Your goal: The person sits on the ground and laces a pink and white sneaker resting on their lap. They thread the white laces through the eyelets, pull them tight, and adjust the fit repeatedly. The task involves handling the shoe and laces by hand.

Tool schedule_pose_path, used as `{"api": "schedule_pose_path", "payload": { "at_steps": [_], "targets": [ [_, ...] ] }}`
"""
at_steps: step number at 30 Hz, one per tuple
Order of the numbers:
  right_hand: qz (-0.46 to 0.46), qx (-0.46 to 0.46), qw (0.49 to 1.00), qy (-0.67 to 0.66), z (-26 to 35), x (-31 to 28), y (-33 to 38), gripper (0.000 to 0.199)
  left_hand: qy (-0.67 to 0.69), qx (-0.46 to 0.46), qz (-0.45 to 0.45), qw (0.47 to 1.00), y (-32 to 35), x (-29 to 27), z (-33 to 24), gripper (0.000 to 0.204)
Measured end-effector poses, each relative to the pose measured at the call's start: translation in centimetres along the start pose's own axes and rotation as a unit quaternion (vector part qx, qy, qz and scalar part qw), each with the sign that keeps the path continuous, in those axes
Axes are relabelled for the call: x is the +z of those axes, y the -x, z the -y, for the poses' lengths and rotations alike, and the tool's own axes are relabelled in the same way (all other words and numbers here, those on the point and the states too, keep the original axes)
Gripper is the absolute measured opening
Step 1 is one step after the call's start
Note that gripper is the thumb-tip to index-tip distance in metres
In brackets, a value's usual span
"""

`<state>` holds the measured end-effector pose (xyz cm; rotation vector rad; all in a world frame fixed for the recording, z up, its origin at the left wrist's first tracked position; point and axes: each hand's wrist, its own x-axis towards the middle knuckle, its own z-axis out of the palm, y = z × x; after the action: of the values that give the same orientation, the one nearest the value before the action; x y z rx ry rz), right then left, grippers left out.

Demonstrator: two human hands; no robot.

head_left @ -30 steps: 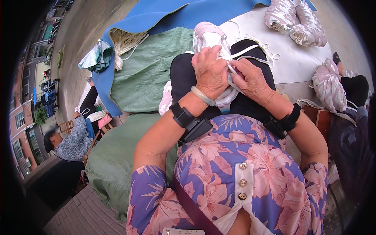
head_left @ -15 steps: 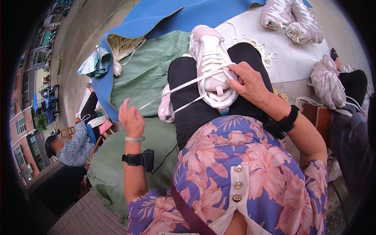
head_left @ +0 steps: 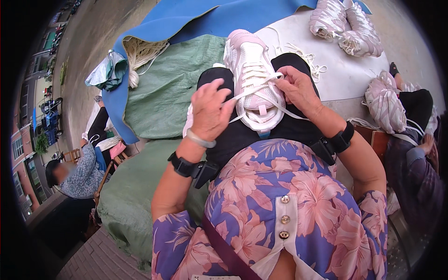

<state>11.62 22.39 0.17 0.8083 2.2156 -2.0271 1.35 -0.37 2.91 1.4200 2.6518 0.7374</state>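
Note:
A pink-and-white sneaker (head_left: pixel 263 103) rests across my lap, its toe pointing away from me and its heel opening close to my body. White shoelaces (head_left: pixel 254 73) criss-cross over its tongue. At the upper right of the lacing, my right hand (head_left: pixel 298 91) pinches a lace between thumb and fingers. My left hand (head_left: pixel 208 111) is left of the shoe collar, fingers bent, with a lace running to its thumb and fingertips; the exact grip is partly hidden. Another lace end trails to the right beneath my right wrist. A second pale shoe is mostly covered behind my left hand.
Loose white laces (head_left: pixel 308 58) lie on a pale sheet (head_left: pixel 345 77) beyond my knee. Bundled sneakers (head_left: pixel 359 35) sit at the far right, with more (head_left: pixel 385 102) nearer a person. A lace hank (head_left: pixel 140 53) lies on blue matting at left. Another person (head_left: pixel 86 172) sits farther left.
My left hand has moved right and forward, from out left with a taut lace to beside the shoe. The lace has slackened, and one end now trails right. My right hand stays by the lacing.

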Motion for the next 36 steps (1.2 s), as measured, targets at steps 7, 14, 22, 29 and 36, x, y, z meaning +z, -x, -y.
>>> {"api": "schedule_pose_path", "payload": {
  "at_steps": [7, 14, 22, 29, 36],
  "targets": [
    [0.020, -0.019, 0.998, -0.059, 0.4, 0.3, 0.7, 0.017, 0.030, 0.062, 0.051, 0.996, -0.8, -0.8, -2.1, 0.008],
    [0.038, -0.018, 0.997, -0.059, -0.4, 0.0, 1.0, 0.017, -0.007, 0.163, 0.130, 0.978, 2.1, -5.0, -3.0, 0.012],
    [0.010, -0.150, 0.981, 0.126, -1.3, -0.8, 5.0, 0.027, -0.061, 0.148, 0.083, 0.984, 2.1, -5.8, -2.6, 0.012],
    [0.006, -0.284, 0.895, 0.344, 0.9, -2.8, 6.5, 0.011, -0.147, 0.168, 0.022, 0.974, 0.8, -5.9, -1.2, 0.014],
    [-0.032, -0.346, 0.808, 0.475, 0.9, -4.9, 4.5, 0.011, -0.172, 0.149, 0.059, 0.972, 2.0, -6.4, -0.2, 0.015]
  ]
}}
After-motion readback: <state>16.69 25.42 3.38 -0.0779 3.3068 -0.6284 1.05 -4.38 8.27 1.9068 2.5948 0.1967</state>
